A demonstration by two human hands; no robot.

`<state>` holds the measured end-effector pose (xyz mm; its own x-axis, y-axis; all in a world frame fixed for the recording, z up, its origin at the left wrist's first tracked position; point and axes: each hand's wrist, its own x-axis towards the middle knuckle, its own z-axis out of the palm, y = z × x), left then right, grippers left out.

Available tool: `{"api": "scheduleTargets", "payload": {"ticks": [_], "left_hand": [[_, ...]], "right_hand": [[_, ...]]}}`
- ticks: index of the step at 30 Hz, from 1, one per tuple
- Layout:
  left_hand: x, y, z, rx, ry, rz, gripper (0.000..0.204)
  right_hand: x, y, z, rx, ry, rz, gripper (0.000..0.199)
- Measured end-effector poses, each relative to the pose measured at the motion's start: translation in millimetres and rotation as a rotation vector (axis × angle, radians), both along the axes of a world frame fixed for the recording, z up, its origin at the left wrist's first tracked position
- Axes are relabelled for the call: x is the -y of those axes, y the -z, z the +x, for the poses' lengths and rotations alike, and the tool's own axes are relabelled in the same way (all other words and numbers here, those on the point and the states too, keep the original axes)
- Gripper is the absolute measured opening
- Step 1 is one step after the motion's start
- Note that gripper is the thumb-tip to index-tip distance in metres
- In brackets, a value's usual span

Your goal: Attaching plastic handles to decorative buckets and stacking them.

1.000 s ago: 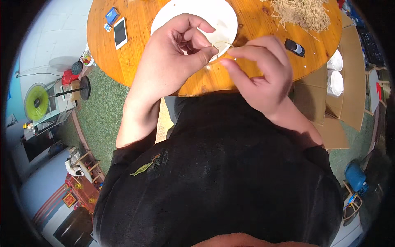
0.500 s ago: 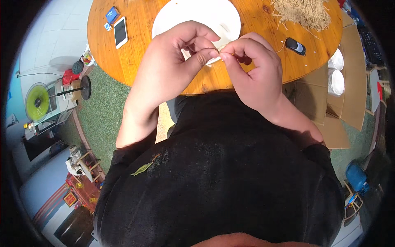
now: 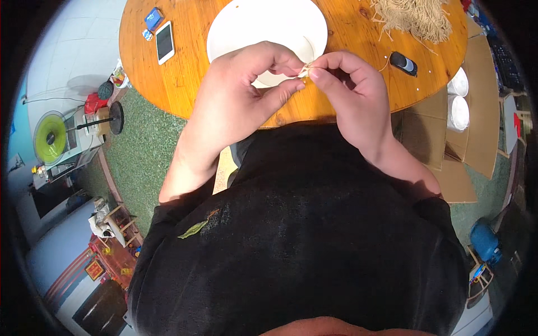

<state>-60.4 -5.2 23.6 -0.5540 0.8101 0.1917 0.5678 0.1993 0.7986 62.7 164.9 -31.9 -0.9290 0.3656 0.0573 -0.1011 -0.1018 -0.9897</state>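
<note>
My left hand [image 3: 238, 92] and my right hand [image 3: 356, 87] meet fingertip to fingertip over the near edge of the round wooden table. Between them is a small pale looped piece of cord [image 3: 304, 71], with a thin strand rising from it. My right thumb and forefinger pinch it. On the other side, my left fingers curl against it, the thumb tip a little below. Its exact form is too small to tell. A large white round dish [image 3: 263, 25] lies just beyond my hands, partly hidden by them.
A bundle of beige cords [image 3: 417, 19] lies at the table's far right, near a small black device [image 3: 403, 63]. On the left are a white phone [image 3: 165, 42] and a blue box [image 3: 153, 19]. Cardboard [image 3: 479, 106] with white rolls [image 3: 458, 112] stands right of the wooden table [image 3: 185, 84].
My hands have shifted slightly right. My left thumb has dropped away from my forefinger, and more of the pale cord shows between the fingertips.
</note>
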Motion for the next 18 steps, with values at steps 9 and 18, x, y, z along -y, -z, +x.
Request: {"api": "scheduleTargets", "payload": {"ticks": [9, 18], "left_hand": [[-5.1, 9.6, -2.7, -0.467, 0.069, 0.076, 0.014], [-1.3, 13.1, -4.8, -0.387, 0.070, 0.097, 0.010]], "right_hand": [[-0.7, 4.7, 0.0, -0.020, -0.045, -0.072, 0.011], [1.0, 18.0, -4.1, -0.186, 0.173, 0.357, 0.022]]}}
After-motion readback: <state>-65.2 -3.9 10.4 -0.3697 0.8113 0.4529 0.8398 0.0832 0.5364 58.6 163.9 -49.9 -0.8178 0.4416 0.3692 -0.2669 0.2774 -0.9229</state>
